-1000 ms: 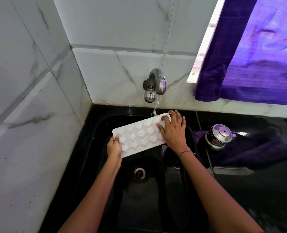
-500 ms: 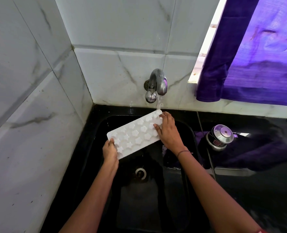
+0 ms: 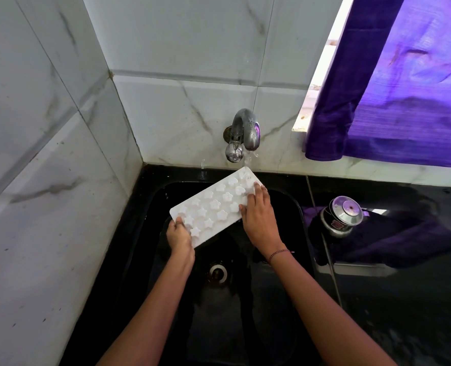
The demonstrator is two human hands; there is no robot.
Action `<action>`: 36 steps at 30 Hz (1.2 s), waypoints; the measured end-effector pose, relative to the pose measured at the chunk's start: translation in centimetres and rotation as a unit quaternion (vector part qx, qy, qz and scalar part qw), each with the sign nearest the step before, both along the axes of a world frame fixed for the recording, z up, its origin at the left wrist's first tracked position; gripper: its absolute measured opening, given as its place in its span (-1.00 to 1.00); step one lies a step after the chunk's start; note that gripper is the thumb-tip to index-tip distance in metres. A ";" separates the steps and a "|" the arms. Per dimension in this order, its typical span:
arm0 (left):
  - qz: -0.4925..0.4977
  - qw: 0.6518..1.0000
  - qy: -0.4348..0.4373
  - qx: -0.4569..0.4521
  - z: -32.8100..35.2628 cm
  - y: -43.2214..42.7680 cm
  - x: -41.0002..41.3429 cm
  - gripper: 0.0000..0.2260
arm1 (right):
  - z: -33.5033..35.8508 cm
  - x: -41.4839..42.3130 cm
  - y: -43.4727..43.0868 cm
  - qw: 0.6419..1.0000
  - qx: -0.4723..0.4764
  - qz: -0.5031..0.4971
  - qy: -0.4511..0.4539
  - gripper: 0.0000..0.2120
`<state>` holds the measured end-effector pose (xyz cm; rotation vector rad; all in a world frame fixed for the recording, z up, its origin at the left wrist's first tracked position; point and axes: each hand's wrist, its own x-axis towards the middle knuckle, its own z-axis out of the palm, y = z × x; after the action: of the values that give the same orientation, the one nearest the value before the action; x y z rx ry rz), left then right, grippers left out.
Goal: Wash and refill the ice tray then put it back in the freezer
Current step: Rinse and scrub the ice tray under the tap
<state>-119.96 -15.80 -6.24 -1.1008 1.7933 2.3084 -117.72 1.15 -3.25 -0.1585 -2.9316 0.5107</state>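
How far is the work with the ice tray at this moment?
Done: the tap is running and the ice tray is over the sink. In hand: washing. The left hand grips the near end; the right hand lies on the far end, which sits under the water. The tray is tilted. Left: refilling it and returning it to the freezer, which is not in view.

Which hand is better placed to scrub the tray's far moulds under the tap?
Right, probably. The right hand already lies flat on the ice tray at the end nearest the running tap. The left hand grips the near corner, steadying the tray over the sink.
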 end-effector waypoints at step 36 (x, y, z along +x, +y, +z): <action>-0.061 0.997 0.042 0.016 0.2 3.5 -1.3 -0.85 | 0.5 0.2 2.0 0.981 0.157 0.051 0.103 -0.55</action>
<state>-121.23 -12.26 -6.07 -0.8775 1.7902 2.3360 -117.47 3.15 -2.73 0.0810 -2.7784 0.0661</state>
